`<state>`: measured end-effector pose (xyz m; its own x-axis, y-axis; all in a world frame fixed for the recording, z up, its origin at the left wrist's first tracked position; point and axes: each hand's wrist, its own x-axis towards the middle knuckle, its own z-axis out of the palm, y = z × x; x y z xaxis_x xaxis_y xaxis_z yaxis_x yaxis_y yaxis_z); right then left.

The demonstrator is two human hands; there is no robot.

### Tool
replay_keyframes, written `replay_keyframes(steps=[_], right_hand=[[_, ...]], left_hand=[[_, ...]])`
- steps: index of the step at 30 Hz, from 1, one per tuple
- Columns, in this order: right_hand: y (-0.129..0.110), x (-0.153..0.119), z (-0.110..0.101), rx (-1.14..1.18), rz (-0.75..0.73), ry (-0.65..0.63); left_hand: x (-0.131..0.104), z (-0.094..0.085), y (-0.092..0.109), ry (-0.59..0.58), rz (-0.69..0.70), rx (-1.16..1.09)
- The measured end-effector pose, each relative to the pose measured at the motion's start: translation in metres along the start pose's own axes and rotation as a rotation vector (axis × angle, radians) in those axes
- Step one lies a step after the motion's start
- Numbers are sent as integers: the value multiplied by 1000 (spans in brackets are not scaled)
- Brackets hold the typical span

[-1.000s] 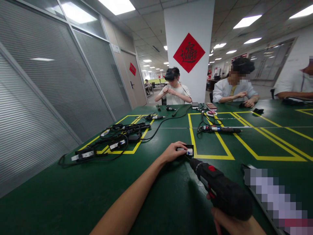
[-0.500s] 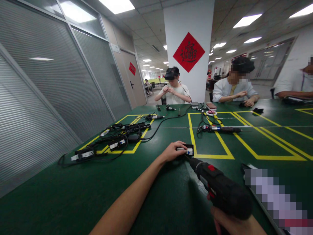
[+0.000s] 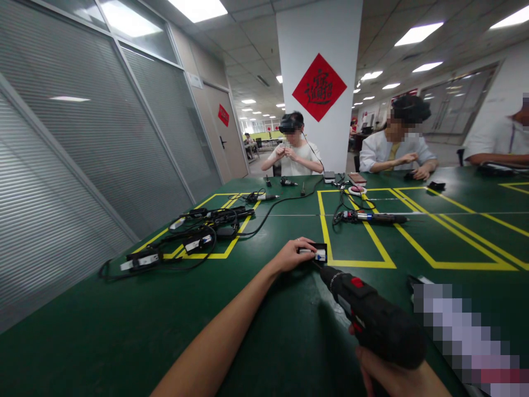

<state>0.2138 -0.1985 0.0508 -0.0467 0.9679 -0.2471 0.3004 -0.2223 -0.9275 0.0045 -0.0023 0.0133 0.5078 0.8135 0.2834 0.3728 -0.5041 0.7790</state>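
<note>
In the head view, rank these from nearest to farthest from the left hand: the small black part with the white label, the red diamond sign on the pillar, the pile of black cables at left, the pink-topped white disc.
1. small black part, under the left hand fingers.
2. pile of black cables, to its left on the table.
3. pink-topped white disc, far across the table, right.
4. red diamond sign, up on the pillar behind.

A tangle of black cables and adapters (image 3: 194, 238) lies on the green table (image 3: 103, 325). Three people sit at its far side. A red diamond sign (image 3: 319, 87) hangs on the white pillar (image 3: 343, 138).
</note>
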Motion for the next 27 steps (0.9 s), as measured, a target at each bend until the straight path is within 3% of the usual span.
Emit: replay_keyframes(steps=[7, 14, 21, 27], right_hand=[[-2, 3, 0, -91, -128, 121], [2, 3, 3, -54, -40, 65], [13, 8, 0, -99, -189, 135], [16, 5, 0, -68, -150, 16]], left_hand=[[0, 0, -1, 9, -3, -2], [1, 1, -6, 14, 3, -6], [0, 0, -6, -5, 14, -11], [0, 0, -2, -1, 1, -5]])
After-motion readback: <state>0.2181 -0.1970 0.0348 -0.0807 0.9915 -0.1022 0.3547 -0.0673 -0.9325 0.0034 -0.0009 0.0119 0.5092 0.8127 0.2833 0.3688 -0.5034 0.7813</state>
